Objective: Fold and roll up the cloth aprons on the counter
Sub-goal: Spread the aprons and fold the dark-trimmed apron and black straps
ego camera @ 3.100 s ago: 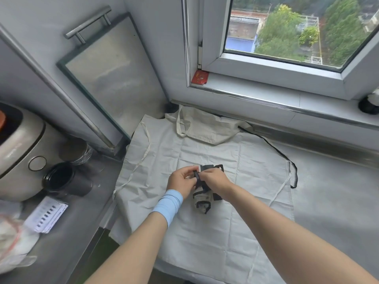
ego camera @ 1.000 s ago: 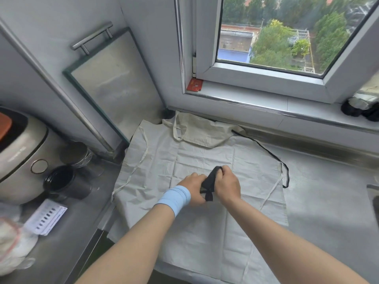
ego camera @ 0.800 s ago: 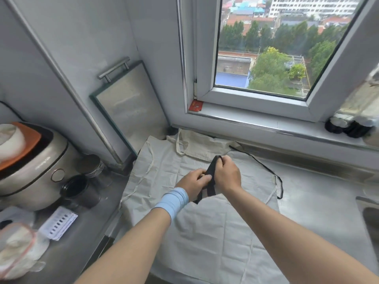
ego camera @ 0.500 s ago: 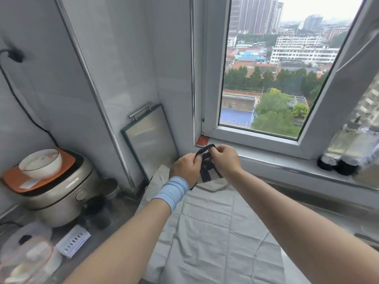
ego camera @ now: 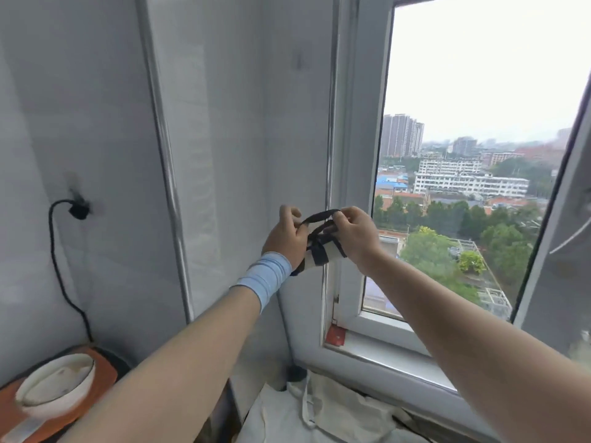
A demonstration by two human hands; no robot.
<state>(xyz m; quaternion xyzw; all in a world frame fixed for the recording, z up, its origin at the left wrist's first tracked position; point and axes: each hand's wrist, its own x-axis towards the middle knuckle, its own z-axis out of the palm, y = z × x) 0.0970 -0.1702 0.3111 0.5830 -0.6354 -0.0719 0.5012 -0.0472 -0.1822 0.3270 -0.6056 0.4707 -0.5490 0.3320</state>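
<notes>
Two hands close together: left hand (ego camera: 285, 240), right hand (ego camera: 356, 235) each pinch black strap (ego camera: 319, 215) around rolled apron (ego camera: 333, 252) (fingers curled).

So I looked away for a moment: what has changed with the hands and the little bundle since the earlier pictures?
The left hand and right hand have raised the rolled bundle from just above the cream apron up in front of the window, and now stretch its black strap into a loop between them. Neither let go. The apron still lies spread below.
</notes>
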